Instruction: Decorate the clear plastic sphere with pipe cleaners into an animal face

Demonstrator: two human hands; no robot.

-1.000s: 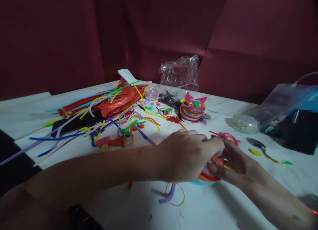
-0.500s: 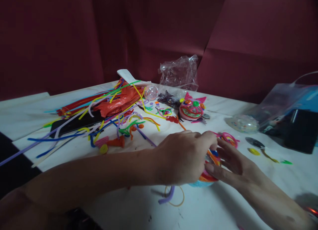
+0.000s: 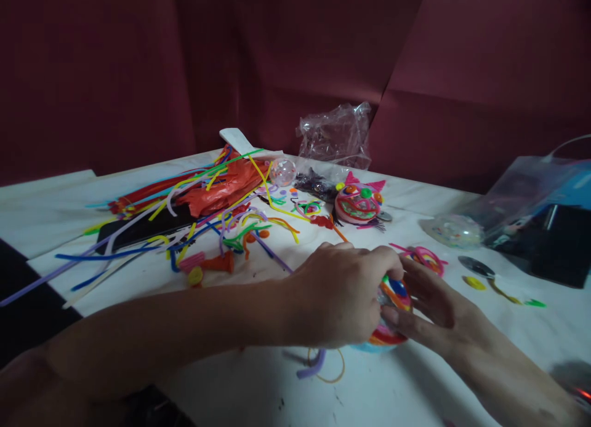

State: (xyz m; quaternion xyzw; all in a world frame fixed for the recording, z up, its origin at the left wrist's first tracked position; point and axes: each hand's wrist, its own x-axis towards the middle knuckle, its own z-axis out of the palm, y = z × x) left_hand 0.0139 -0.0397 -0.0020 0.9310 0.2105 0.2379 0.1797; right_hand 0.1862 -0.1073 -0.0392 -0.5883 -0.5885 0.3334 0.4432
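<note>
A clear ball wrapped in colored pipe cleaners (image 3: 390,338), with orange, red, pink and light blue bands and a blue spot near its top, is held between both hands above the white table. My left hand (image 3: 344,291) is closed over its left side, fingers curled at the top; its fingertips are partly hidden. From the right, my right hand (image 3: 438,310) grips it with the thumb in front and the fingers behind. A purple pipe cleaner piece (image 3: 313,365) and a thin rubber band (image 3: 339,370) lie just below on the table.
Behind stands a decorated cat-like ball (image 3: 357,205). Pipe cleaners (image 3: 138,215), a red plastic bag (image 3: 221,187) and a black phone (image 3: 148,227) spread at left. A clear bag (image 3: 337,135) sits at the back. On the right are a clear ball half (image 3: 457,230) and a black box-like object (image 3: 563,245).
My left hand has shifted slightly on the ball, and more of the blue spot and a green-and-white edge show between the hands. The whole view has moved slightly.
</note>
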